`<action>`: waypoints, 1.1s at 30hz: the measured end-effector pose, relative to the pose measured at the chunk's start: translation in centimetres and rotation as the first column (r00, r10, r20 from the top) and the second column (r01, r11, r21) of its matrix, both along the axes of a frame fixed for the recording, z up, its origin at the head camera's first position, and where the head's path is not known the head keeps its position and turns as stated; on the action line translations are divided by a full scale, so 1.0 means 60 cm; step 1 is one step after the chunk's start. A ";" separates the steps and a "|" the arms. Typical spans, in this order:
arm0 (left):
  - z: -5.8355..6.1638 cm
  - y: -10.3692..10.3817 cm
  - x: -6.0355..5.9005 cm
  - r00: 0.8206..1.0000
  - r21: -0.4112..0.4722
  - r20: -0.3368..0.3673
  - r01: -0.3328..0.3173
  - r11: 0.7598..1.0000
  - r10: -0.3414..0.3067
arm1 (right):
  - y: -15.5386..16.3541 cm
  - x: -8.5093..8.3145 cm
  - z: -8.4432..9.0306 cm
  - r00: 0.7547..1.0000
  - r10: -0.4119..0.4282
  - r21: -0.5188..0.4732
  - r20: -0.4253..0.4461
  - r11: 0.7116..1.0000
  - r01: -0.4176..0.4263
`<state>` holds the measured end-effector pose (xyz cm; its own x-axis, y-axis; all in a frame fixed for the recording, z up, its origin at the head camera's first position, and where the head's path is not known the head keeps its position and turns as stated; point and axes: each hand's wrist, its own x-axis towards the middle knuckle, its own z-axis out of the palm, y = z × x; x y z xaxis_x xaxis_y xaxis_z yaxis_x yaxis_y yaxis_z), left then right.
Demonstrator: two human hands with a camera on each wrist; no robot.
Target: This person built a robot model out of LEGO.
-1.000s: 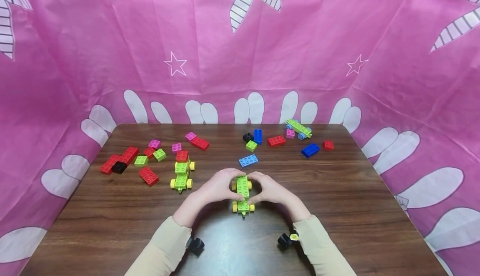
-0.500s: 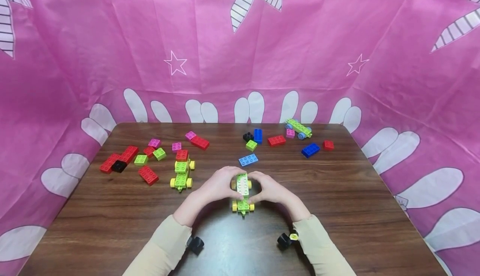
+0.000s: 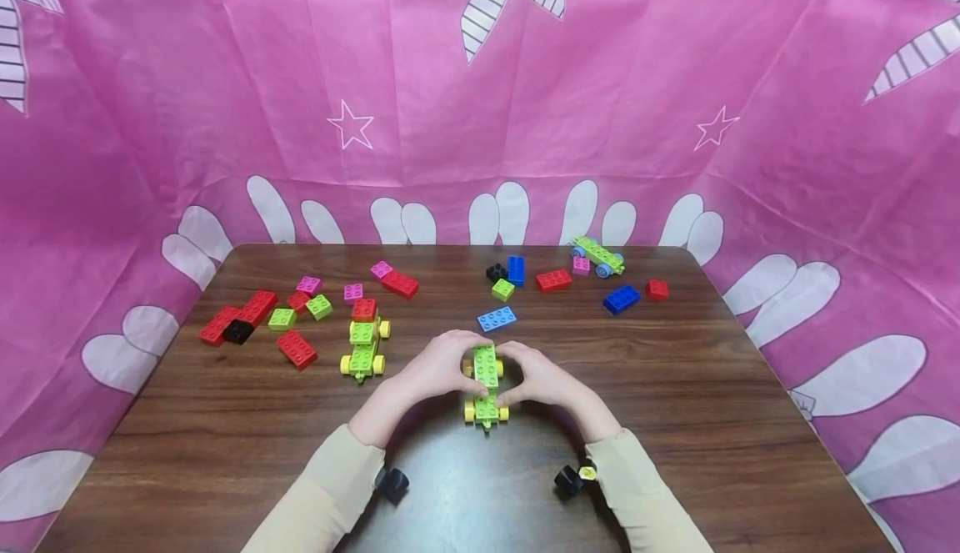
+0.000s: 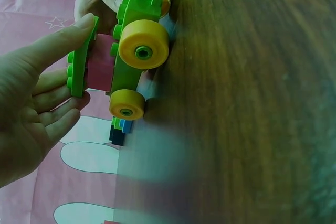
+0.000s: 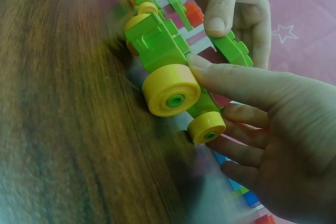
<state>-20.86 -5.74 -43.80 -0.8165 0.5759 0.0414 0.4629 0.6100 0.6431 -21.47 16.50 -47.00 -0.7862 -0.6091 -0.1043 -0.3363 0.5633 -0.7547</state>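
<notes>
Both hands meet around a green plastic toy car with yellow wheels point(image 3: 486, 386), which stands on the dark wood-grain counter point(image 3: 675, 419) near the middle of its near half. The left hand point(image 3: 438, 369) curls its fingers and thumb round the car's left side, and the right hand point(image 3: 542, 376) grips the right side in the same way. Between their fingertips they hold a flat green studded plate point(image 3: 486, 364) over the car's far part; the left wrist view shows this plate point(image 4: 81, 59) apart from the car's base point(image 4: 131, 51), with the left thumb lying along its edge. In the right wrist view the right thumb point(image 5: 236, 80) rests on the green body just above a yellow wheel point(image 5: 171, 97), and the plate point(image 5: 231, 48) is pinched by the other hand's thumb.

A second green car with yellow wheels point(image 3: 363, 349) sits to the left, a red square brick point(image 3: 364, 309) at its far end. Toward the left edge lie red, green, pink and black loose bricks point(image 3: 258, 315). Beyond the hands is a light blue flat plate point(image 3: 497, 319). Near the far edge are a green chassis with blue wheels point(image 3: 597, 256), a dark blue brick point(image 3: 621, 299) and a small red brick point(image 3: 657, 289). A pink cloth with white stars point(image 3: 480, 77) walls in the counter.
</notes>
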 end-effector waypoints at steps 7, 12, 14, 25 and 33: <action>0.004 0.002 -0.003 1.000 -0.002 0.011 0.020 1.000 -0.020 | 0.000 0.001 -0.001 1.000 -0.002 0.007 -0.005 1.000 0.002; 0.010 0.003 -0.006 0.999 -0.003 0.046 0.019 1.000 -0.019 | -0.001 0.002 0.001 1.000 -0.010 0.012 0.003 1.000 0.010; 0.012 0.004 -0.007 0.998 -0.008 0.057 0.018 1.000 -0.018 | -0.001 0.002 0.002 1.000 -0.012 0.014 0.004 1.000 0.012; 0.015 0.008 -0.014 0.996 -0.043 0.084 0.010 0.999 -0.007 | -0.001 0.001 0.002 1.000 -0.012 0.023 -0.002 1.000 0.012; 0.016 0.008 -0.013 0.998 -0.040 0.062 0.016 0.999 -0.014 | -0.003 0.001 0.003 1.000 0.004 0.016 -0.021 1.000 -0.004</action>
